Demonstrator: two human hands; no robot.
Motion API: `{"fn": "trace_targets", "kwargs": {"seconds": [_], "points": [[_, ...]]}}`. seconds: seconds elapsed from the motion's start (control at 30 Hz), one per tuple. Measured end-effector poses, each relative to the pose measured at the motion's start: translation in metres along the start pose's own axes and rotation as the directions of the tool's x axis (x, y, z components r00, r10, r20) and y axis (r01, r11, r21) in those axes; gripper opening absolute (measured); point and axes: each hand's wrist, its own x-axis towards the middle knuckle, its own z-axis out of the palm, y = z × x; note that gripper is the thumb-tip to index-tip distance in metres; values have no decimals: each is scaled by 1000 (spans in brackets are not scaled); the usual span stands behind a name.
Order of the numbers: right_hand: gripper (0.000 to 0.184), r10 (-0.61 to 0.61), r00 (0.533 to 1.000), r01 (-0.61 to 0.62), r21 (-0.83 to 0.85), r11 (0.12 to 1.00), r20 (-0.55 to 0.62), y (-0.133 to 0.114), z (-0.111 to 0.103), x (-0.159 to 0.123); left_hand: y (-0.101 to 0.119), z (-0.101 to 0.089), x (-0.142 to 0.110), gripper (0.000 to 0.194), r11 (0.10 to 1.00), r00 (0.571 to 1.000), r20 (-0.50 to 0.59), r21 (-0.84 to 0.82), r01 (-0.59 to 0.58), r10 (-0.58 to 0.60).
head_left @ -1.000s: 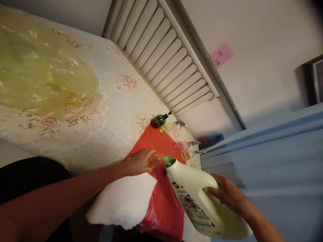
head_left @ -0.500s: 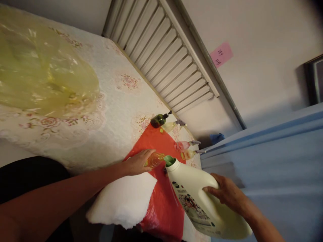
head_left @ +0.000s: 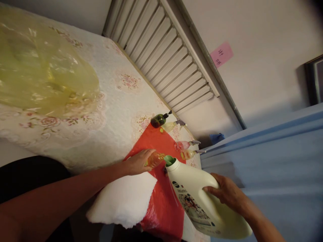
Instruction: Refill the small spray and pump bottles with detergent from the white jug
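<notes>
My left hand (head_left: 138,162) is closed around a small clear bottle (head_left: 155,159) with yellowish-orange liquid, over the red sheet (head_left: 151,144). My right hand (head_left: 228,192) grips the handle of a large pale-green detergent jug (head_left: 202,201) with a printed label. The jug is tilted, and its green spout (head_left: 169,160) meets the mouth of the small bottle. Whether liquid is flowing cannot be made out. Beside my left forearm lies a white paper towel (head_left: 126,200).
Beyond my hands stand a dark green pump bottle (head_left: 158,120), a pale spray bottle (head_left: 169,126), a pink one (head_left: 182,145) and a yellow one (head_left: 187,154). A small yellow cap (head_left: 161,130) lies nearby. A yellow plastic bag (head_left: 45,74) covers part of the flowered tablecloth (head_left: 118,111).
</notes>
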Motion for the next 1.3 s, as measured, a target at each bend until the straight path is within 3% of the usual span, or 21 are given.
{"fn": "trace_targets", "kwargs": {"seconds": [1.3], "points": [[30,-1,1000,1,-18,1000,-9,-1,-2,1,-8,5,1,78,999,999,-26,-28,-21,21]]}}
